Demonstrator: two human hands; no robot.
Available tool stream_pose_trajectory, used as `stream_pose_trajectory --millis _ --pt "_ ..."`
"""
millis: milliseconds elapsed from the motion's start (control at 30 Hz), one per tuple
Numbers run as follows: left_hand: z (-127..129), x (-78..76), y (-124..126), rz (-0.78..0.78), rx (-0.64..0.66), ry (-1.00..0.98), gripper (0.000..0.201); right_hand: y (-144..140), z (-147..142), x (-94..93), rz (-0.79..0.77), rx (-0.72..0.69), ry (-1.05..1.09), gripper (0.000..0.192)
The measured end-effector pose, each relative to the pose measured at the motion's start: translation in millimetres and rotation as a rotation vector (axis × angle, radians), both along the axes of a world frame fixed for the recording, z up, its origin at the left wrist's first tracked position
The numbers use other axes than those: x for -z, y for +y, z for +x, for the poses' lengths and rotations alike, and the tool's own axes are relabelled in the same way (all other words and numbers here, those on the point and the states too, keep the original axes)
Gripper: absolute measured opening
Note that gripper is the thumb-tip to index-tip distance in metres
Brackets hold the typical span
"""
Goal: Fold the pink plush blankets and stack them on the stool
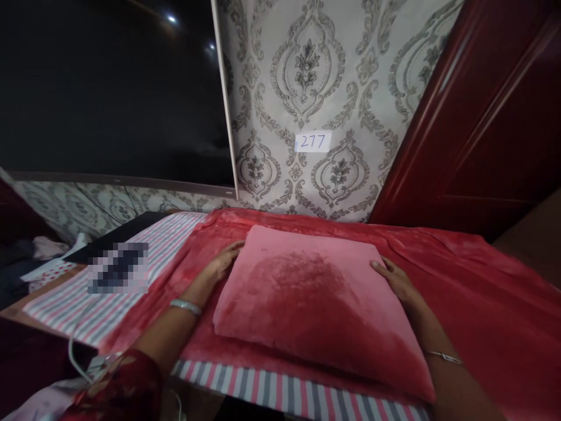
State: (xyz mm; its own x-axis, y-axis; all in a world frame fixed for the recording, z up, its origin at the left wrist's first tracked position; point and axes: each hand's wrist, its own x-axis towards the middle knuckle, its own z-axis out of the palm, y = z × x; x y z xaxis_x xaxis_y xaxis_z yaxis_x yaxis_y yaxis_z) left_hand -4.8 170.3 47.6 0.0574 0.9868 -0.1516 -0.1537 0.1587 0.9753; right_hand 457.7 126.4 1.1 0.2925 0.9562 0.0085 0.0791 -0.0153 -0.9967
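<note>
Head view: hands (pixel 307 272) flank pillow (pixel 319 304); blanket (pixel 482 292) beneath.

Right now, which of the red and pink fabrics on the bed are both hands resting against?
The pink plush pillow: left hand and right hand flank it. It lies atop the red blanket and the striped sheet.

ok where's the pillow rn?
Centre of the head view: the pink pillow lies on the red blanket, left hand and right hand at its sides.

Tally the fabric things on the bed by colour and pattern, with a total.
Pink pillow, held by left hand and right hand: 1
Red blanket: 1
Striped sheet: 1
Total: 3
</note>
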Motion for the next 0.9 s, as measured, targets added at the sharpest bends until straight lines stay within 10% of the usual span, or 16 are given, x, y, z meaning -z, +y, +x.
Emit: stream_pose_trajectory --millis 533,667,900 --pt "-9 6.4 -44 0.184 0.042 0.217 0.033 -20 -4 -7.5 -0.16 0.104 -0.006 0.055" --pt "-7 1.4 -48 0.163 0.087 0.217 0.037 -44 -6 -8.5 -0.138 -0.079 0.048 0.07" --pt "-4 4.4 -43 0.118 0.015 0.23 0.031 -62 -23 -8.8 0.018 -0.01 -0.041 0.069"
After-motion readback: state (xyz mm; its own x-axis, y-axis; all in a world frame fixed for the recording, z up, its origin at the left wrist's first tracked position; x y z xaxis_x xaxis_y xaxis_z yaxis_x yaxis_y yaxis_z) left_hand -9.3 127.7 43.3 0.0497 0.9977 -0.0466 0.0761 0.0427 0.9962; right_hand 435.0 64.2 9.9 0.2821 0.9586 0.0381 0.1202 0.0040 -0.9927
